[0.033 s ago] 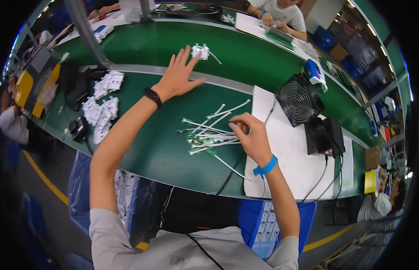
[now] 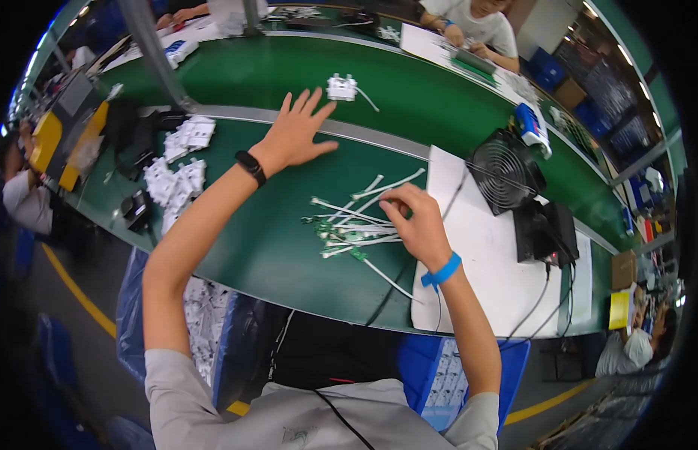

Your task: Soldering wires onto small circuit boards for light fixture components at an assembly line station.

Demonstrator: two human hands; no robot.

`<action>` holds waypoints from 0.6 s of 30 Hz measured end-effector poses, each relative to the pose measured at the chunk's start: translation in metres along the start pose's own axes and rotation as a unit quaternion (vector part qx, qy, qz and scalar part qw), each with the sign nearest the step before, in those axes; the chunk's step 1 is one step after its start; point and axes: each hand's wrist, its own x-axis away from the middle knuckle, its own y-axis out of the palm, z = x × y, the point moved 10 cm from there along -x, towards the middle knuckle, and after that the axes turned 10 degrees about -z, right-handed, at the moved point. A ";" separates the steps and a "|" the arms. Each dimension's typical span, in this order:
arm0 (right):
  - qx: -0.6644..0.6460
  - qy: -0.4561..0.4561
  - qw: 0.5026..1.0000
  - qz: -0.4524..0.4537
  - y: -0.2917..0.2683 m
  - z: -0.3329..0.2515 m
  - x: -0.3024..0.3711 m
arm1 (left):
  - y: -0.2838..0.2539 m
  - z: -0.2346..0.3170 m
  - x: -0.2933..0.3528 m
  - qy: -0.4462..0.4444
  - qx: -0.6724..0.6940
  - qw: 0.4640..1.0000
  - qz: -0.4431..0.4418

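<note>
My left hand (image 2: 292, 133) reaches across the metal rail with its fingers spread, holding nothing. Just beyond its fingertips lies a white plastic part (image 2: 341, 88) with a short white cable on the green strip. Over the right ends of a loose bunch of white cables (image 2: 364, 229) my right hand (image 2: 418, 225) is curled, thumb and forefinger bent close together. Whatever may be between those fingers is too small to make out. Small green circuit boards (image 2: 319, 221) sit among the cables on the green bench.
White plastic parts (image 2: 176, 184) are piled at the left. A black fan (image 2: 502, 169) and black power boxes (image 2: 544, 232) with leads stand by a white sheet (image 2: 469, 292) at the right. Bins sit below the front edge. A co-worker (image 2: 476, 34) works across the strip.
My left hand has come slightly away from the white plastic part, so a gap shows between them. My right hand stays at the cables; the whole view has shifted a little.
</note>
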 end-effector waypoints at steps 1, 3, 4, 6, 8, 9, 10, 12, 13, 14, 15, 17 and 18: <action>0.052 -0.035 0.998 -0.011 0.013 -0.006 -0.013 | -0.001 -0.007 0.023 -0.008 -0.062 0.995 -0.077; 0.127 -0.063 0.989 -0.031 0.032 -0.006 -0.032 | -0.023 -0.035 0.076 -0.098 -0.095 0.978 -0.161; 0.148 -0.049 0.986 -0.058 0.042 0.003 -0.037 | -0.033 -0.052 0.099 -0.149 -0.102 0.958 -0.224; 0.136 -0.079 0.986 -0.058 0.047 0.004 -0.041 | -0.052 -0.084 0.143 -0.203 -0.117 0.934 -0.270; 0.137 -0.105 0.984 -0.048 0.045 -0.010 -0.043 | -0.069 -0.114 0.190 -0.211 -0.107 0.933 -0.270; 0.128 -0.101 0.985 -0.047 0.044 -0.011 -0.046 | -0.069 -0.129 0.206 -0.219 -0.039 0.931 -0.290; 0.122 -0.096 0.987 -0.047 0.042 -0.008 -0.047 | -0.070 -0.136 0.216 -0.225 0.031 0.925 -0.306; 0.111 -0.089 0.989 -0.043 0.035 -0.006 -0.049 | -0.082 -0.134 0.234 -0.211 0.068 0.942 -0.253; 0.108 -0.085 0.990 -0.037 0.029 -0.008 -0.051 | -0.087 -0.132 0.243 -0.208 0.072 0.949 -0.225; 0.096 -0.127 0.987 0.019 0.018 -0.019 -0.049 | -0.100 -0.125 0.251 -0.206 0.031 0.967 -0.146; 0.086 -0.130 0.986 0.053 0.008 -0.024 -0.046 | -0.106 -0.123 0.263 -0.229 -0.018 0.965 -0.124; 0.072 -0.143 0.979 0.127 -0.023 -0.041 -0.036 | -0.124 -0.111 0.276 -0.256 -0.100 0.960 -0.048; 0.070 -0.150 0.974 0.155 -0.034 -0.048 -0.030 | -0.119 -0.110 0.283 -0.300 -0.086 0.948 -0.059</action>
